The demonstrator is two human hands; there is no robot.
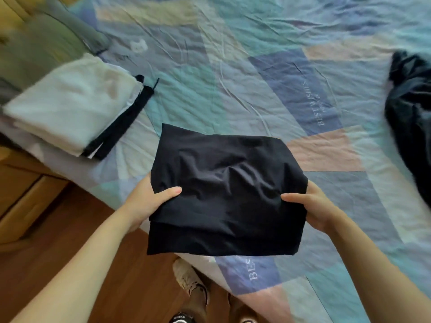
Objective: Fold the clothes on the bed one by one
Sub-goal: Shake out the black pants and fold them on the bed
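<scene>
A black garment (226, 194), folded into a rough rectangle, is held up above the near edge of the bed (233, 78). My left hand (149, 201) grips its left side, thumb on top and fingers underneath. My right hand (312, 206) grips its right side the same way. To the left lies a stack of folded clothes, with a white piece (70, 101) on top and a black one (121, 122) showing at its edge. A crumpled dark garment (410, 108) lies unfolded at the right edge of the bed.
The bed carries a wrinkled patchwork sheet in blue, teal and pink. A green pillow (46, 36) lies at the far left. A wooden bedside cabinet (23, 194) stands at the left on a wooden floor (116, 276). My feet (189, 278) stand by the bed's edge.
</scene>
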